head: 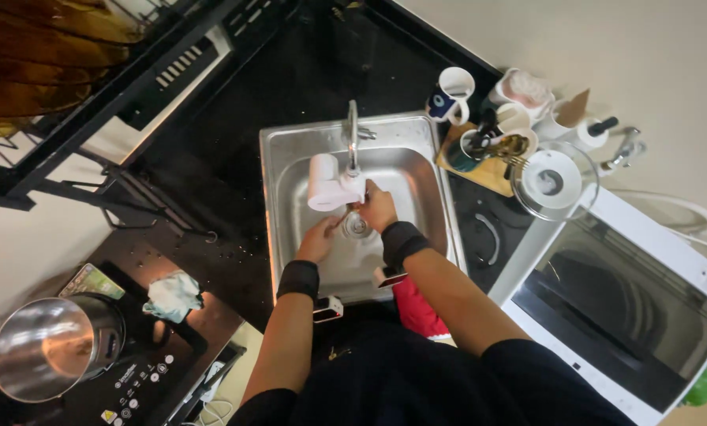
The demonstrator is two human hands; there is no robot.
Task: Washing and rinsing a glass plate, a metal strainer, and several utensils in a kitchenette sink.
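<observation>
Head view: both hands over the steel sink (290, 158), under the faucet (352, 134). Right hand (377, 207) loosely curled near the white filter (326, 183); left hand (318, 241) lower, nearer the drain (357, 226). Thin item between them; grip can't tell.

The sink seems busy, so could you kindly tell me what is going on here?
A person stands at the steel sink with both hands under the tap. The left hand and right hand meet over the drain, seemingly with something thin between them. Mugs stand on the counter beside the sink.
</observation>
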